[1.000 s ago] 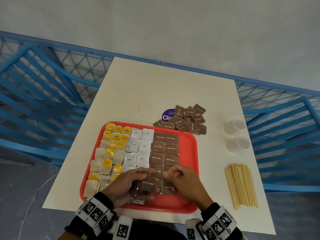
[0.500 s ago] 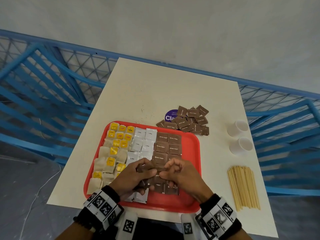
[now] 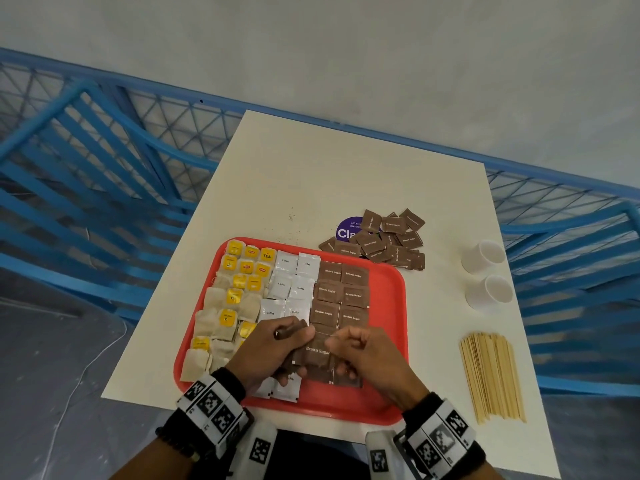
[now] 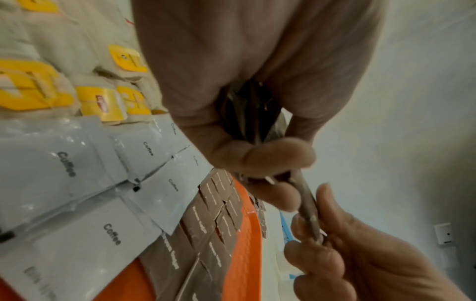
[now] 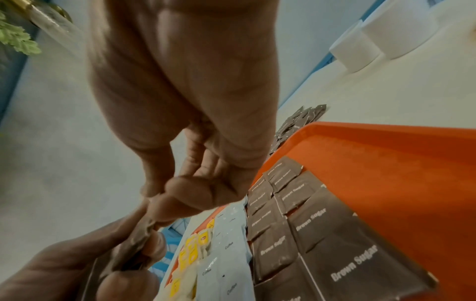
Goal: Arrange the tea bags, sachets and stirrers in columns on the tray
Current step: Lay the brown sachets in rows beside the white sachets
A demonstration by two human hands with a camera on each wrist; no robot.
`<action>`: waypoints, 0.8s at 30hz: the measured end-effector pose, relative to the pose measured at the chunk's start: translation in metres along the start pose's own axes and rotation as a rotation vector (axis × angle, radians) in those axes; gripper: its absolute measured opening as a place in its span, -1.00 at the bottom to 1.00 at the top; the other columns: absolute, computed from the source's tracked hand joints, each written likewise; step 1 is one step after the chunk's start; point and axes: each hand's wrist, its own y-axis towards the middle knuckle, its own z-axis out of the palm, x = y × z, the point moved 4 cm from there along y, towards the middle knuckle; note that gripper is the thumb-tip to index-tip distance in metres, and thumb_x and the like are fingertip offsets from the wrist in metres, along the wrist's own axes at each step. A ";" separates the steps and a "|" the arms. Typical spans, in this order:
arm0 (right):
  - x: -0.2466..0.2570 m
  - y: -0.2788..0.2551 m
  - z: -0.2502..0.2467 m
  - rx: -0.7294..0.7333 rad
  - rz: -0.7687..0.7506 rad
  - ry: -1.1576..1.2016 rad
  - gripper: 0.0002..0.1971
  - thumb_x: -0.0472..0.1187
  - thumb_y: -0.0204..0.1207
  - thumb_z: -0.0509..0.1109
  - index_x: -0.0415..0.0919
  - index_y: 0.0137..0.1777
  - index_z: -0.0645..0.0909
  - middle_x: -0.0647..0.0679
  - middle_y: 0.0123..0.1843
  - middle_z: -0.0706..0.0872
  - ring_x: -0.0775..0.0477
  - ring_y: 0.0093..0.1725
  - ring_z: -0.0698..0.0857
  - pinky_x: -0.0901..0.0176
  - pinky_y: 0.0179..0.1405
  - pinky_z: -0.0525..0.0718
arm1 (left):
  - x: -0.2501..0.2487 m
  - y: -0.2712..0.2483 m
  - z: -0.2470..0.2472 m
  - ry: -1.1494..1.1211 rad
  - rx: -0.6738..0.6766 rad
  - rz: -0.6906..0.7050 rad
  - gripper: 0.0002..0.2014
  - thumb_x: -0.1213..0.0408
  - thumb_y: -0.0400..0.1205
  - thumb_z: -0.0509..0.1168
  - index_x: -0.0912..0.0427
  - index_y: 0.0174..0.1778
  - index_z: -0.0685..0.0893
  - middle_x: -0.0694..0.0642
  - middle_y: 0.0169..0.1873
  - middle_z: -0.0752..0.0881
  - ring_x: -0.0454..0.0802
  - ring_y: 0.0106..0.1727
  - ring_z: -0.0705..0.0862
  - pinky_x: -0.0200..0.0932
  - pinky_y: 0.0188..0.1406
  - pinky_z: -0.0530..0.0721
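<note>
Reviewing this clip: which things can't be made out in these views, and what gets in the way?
- Count of brown sugar sachets gripped by the left hand: wrist view shows only edges between fingers.
- Near rows of the tray: head view, both hands cover them.
- Purple sticker text: head view, loose sachet pile overlaps it.
- Sachet pinched by the right hand: edge-on and blurred in both wrist views.
- Stirrers: too fine to count.

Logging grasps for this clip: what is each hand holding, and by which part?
The left hand grips a small stack of brown sugar sachets edge-on; the right hand pinches one sachet's far edge.
</note>
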 end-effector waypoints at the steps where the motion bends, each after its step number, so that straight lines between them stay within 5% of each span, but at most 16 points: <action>1: -0.002 0.000 0.000 0.007 0.015 -0.005 -0.91 -0.25 0.52 0.54 -0.26 -0.11 0.71 -0.01 -0.47 0.73 0.14 -0.57 0.63 0.35 -0.58 0.54 | 0.002 0.000 0.000 0.011 0.004 -0.012 -0.67 0.04 0.60 0.44 0.30 -0.05 0.70 0.31 -0.35 0.77 0.18 -0.41 0.75 -0.24 -0.68 0.57; 5: -0.018 0.003 -0.007 -0.006 0.051 -0.138 -0.89 -0.29 0.45 0.60 -0.12 -0.22 0.73 0.03 -0.47 0.74 0.12 -0.53 0.64 0.35 -0.49 0.58 | 0.014 -0.001 -0.003 0.048 0.004 -0.042 -0.69 0.06 0.66 0.40 0.29 -0.13 0.69 0.28 -0.39 0.76 0.20 -0.41 0.75 -0.25 -0.66 0.56; 9: -0.047 0.001 -0.022 -0.003 0.134 -0.258 -0.95 -0.25 0.46 0.60 -0.18 -0.17 0.78 0.07 -0.51 0.72 0.17 -0.55 0.57 0.33 -0.40 0.56 | 0.025 -0.006 -0.022 -0.001 -0.116 -0.104 -0.69 0.13 0.70 0.36 0.37 -0.10 0.67 0.20 -0.33 0.76 0.16 -0.39 0.74 -0.26 -0.62 0.51; 17: -0.083 0.010 -0.011 0.015 0.256 -0.307 -0.83 -0.41 0.47 0.56 -0.20 -0.29 0.71 0.03 -0.45 0.78 0.15 -0.59 0.61 0.27 -0.53 0.54 | 0.025 -0.012 -0.032 0.037 -0.164 -0.107 -0.66 0.15 0.69 0.37 0.45 -0.04 0.66 0.19 -0.39 0.74 0.10 -0.46 0.72 -0.26 -0.63 0.50; 21: -0.077 0.013 -0.004 0.014 0.236 -0.430 -0.82 -0.32 0.47 0.59 -0.41 -0.30 0.73 0.15 -0.56 0.71 0.28 -0.60 0.61 0.36 -0.54 0.54 | 0.019 -0.012 -0.029 0.069 -0.154 -0.095 -0.74 0.14 0.69 0.37 0.28 -0.16 0.68 0.10 -0.47 0.74 0.05 -0.49 0.70 -0.24 -0.63 0.52; 24: -0.074 0.012 -0.006 0.024 0.214 -0.607 -0.72 -0.16 0.44 0.62 -0.29 -0.41 0.74 0.24 -0.65 0.63 0.30 -0.65 0.57 0.40 -0.52 0.54 | 0.016 -0.012 -0.028 0.068 -0.143 -0.088 -0.75 0.14 0.70 0.36 0.26 -0.16 0.68 0.08 -0.46 0.74 0.08 -0.45 0.72 -0.24 -0.64 0.53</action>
